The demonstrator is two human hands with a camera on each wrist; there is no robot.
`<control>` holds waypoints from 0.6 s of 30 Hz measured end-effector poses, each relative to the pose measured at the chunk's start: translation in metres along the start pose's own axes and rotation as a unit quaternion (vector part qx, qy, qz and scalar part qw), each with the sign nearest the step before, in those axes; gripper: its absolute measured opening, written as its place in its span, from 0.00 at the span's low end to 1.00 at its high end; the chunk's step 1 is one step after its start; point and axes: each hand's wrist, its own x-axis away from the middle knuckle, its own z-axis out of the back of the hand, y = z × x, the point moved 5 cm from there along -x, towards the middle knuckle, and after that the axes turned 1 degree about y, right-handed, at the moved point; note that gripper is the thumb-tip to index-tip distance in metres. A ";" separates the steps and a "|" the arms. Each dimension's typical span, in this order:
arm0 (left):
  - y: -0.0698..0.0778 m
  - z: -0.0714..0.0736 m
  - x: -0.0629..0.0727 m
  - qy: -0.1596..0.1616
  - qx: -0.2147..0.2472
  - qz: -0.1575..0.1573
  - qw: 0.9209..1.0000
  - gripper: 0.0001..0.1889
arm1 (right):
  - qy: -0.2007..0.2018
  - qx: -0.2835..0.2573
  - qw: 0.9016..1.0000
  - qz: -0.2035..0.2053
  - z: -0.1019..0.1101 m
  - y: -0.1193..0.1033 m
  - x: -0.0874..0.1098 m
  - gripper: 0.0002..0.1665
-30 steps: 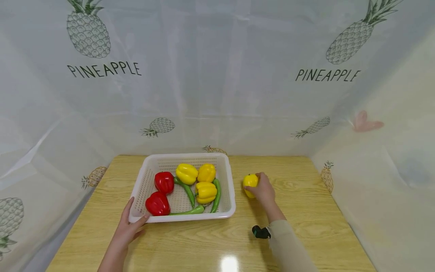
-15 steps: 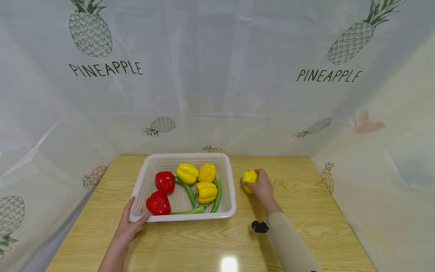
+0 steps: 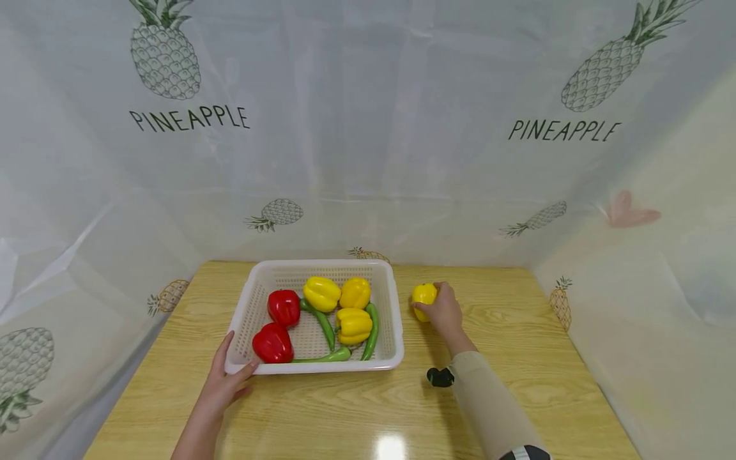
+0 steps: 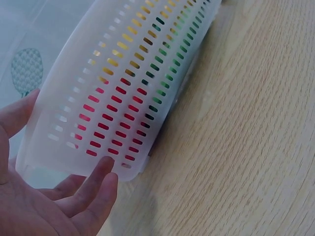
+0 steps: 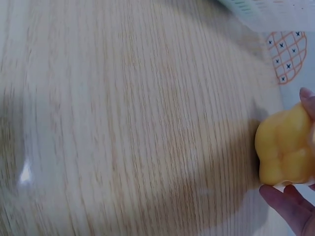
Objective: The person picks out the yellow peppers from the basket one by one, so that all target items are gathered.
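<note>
A white perforated plastic basket [image 3: 244, 319] sits left of centre on the table. Inside are two red bell peppers [image 3: 273, 343], several yellow bell peppers [image 3: 354, 326] and several long green chilies [image 3: 322, 324]. My left hand [image 3: 221, 380] holds the basket's near left corner; in the left wrist view, fingers of that hand [image 4: 64, 206] lie against its slotted wall. To the right of the basket, my right hand [image 3: 445, 316] grips another yellow bell pepper [image 3: 423, 295] between thumb and fingers. The right wrist view has this pepper [image 5: 283, 147] at its right edge, partly cut off.
The wood-grain table [image 3: 322, 415] reaches back to a pale curtain [image 3: 368, 160] printed with pineapples, which also hangs along both sides. A black object [image 3: 440, 377] sits beside the right sleeve's cuff.
My right hand has moved the yellow bell pepper slightly away from me, toward the back of the table. My left hand stays at the basket's corner. The head view has shifted a little.
</note>
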 end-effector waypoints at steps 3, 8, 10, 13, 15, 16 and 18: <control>0.000 -0.001 0.000 -0.002 -0.001 -0.004 1.000 0.51 | -0.002 -0.002 1.000 0.000 -0.001 0.002 0.000 0.50; 0.002 -0.002 0.001 -0.003 -0.008 -0.007 1.000 0.51 | -0.003 -0.003 1.000 -0.001 0.000 0.003 0.001 0.51; 0.002 -0.002 0.001 -0.003 -0.011 -0.006 1.000 0.51 | -0.002 0.001 1.000 -0.003 0.000 0.003 0.002 0.51; 0.002 -0.002 0.001 -0.002 -0.012 -0.005 1.000 0.51 | -0.002 0.013 1.000 -0.002 0.000 0.003 0.002 0.52; 0.002 -0.001 0.002 -0.002 -0.008 -0.005 1.000 0.51 | -0.003 0.022 1.000 0.001 0.001 0.002 0.002 0.53; 0.002 -0.001 0.002 -0.002 -0.005 -0.006 1.000 0.51 | -0.004 0.026 1.000 0.001 0.001 0.001 0.002 0.53; 0.002 -0.001 0.003 -0.001 -0.001 -0.007 1.000 0.51 | -0.010 0.034 0.999 0.004 0.002 -0.001 0.003 0.54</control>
